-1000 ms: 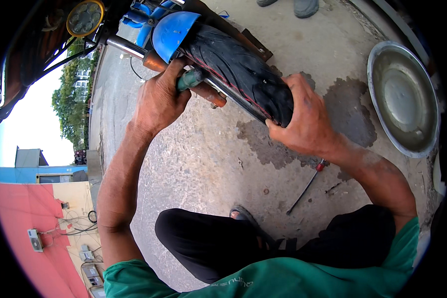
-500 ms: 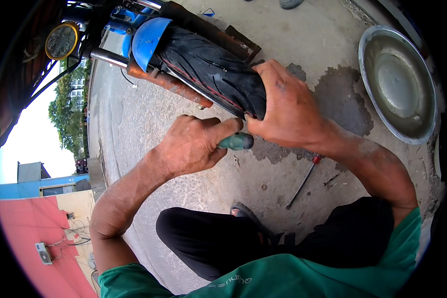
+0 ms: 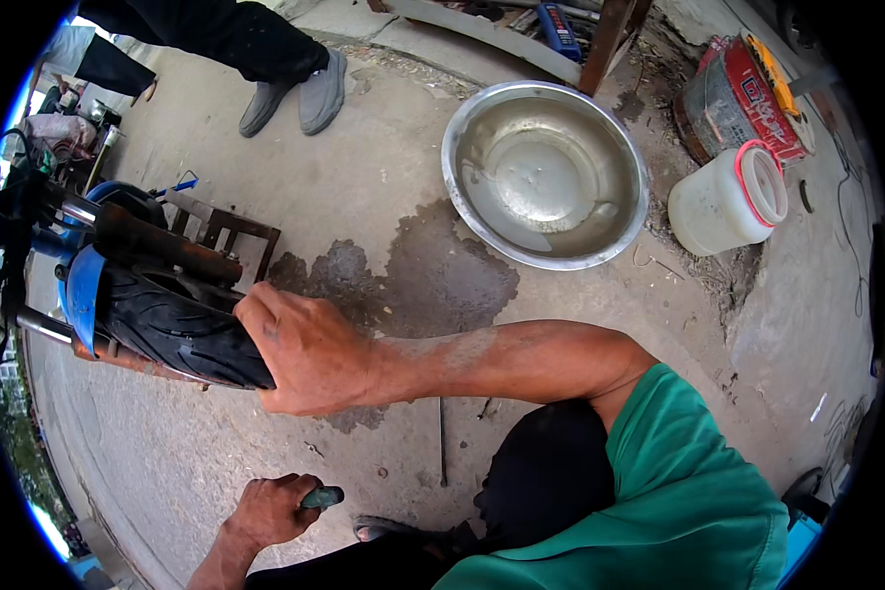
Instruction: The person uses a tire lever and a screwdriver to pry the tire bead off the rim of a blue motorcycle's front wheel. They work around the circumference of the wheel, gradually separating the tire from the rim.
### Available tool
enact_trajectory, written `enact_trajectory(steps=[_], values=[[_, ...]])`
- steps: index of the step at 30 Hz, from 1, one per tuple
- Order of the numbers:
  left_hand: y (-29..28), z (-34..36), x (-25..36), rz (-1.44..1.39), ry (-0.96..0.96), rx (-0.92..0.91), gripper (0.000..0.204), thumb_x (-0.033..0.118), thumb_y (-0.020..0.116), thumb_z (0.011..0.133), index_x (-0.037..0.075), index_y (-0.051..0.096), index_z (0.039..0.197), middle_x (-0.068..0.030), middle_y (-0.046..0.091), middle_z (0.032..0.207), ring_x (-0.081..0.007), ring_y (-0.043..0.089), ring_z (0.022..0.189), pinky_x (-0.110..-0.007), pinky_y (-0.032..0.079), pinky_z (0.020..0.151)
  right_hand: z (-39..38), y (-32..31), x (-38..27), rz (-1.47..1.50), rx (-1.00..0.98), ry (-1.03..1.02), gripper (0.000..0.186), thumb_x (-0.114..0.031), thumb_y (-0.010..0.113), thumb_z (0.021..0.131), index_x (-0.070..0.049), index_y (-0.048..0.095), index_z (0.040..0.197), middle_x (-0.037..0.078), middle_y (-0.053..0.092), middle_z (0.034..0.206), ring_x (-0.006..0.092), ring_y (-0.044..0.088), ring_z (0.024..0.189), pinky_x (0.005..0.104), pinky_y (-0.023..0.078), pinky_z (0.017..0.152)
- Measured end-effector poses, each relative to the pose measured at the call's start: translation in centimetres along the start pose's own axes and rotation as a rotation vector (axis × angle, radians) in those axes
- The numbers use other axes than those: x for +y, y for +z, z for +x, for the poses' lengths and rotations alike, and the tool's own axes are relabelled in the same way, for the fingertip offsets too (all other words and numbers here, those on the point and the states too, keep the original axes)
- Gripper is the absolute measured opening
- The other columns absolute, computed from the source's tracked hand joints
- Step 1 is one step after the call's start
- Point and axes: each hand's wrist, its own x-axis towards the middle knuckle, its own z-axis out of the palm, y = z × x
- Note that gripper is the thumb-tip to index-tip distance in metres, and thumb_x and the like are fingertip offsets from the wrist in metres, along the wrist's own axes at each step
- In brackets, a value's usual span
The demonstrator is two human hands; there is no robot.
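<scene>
Low on my feed, I am clasping a green handle (image 3: 323, 498) with the left hand (image 3: 271, 510), well apart from the right hand (image 3: 310, 352), which I am clamping on the end of the black tyre (image 3: 172, 324) away from the blue mudguard (image 3: 85, 290). Beyond, a metal basin (image 3: 541, 177) is resting on the ground (image 3: 374, 182).

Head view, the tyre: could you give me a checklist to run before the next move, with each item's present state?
1. Right hand on the tyre: ok, its grip closes over the end away from the blue mudguard.
2. Left hand holding the green handle: ok, apart from the tyre.
3. Tyre surface under the right hand: cannot tell, covered.
4. Ground dry: not ok, a wet patch spreads beside the tyre.
5. Ground free of loose items: not ok, a thin rod lies there.
</scene>
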Motion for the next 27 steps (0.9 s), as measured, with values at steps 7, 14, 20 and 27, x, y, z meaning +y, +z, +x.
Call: enact_trajectory(steps=[7,14,20,27], values=[[-0.9,1.1,0.7,-0.215,-0.087,0.186,0.036,0.023,0.080,0.083,0.009,0.066,0.114,-0.0161,0.071,0.099,-0.0410,0.071,0.089,-0.050,0.058,0.078,-0.5,0.0,0.0,-0.059,0.050,0.014,0.056,-0.015,0.076,0.061,0.007,0.048,0.105,0.023,0.053,0.101,0.0398,0.065,0.088,0.0471,0.056,0.073],[-0.9,2.0,-0.1,-0.145,-0.002,0.029,0.048,0.009,0.069,0.084,0.007,0.060,0.131,-0.0222,0.068,0.115,-0.0453,0.068,0.100,-0.052,0.056,0.090,-0.4,0.3,-0.4,-0.073,0.038,0.022,0.061,-0.017,0.078,0.061,0.007,0.047,0.107,0.023,0.053,0.103,0.0402,0.065,0.090,0.0473,0.056,0.074],[-0.7,1.8,2.4,-0.066,0.250,0.156,0.031,0.018,0.070,0.093,0.006,0.067,0.122,-0.0177,0.071,0.088,-0.0364,0.069,0.070,-0.046,0.056,0.063,-0.8,0.8,-0.5,-0.049,0.002,0.044,0.063,-0.018,0.079,0.062,0.006,0.046,0.110,0.024,0.052,0.104,0.0424,0.064,0.094,0.0497,0.054,0.078],[-4.9,1.5,5.1,-0.242,0.115,0.128,0.031,0.003,0.064,0.088,0.006,0.069,0.119,-0.0228,0.070,0.108,-0.0410,0.069,0.098,-0.046,0.056,0.081,-0.9,0.9,-0.3,-0.076,0.033,0.037,0.063,-0.016,0.077,0.060,0.005,0.047,0.111,0.021,0.050,0.104,0.0400,0.062,0.093,0.0471,0.054,0.073]])
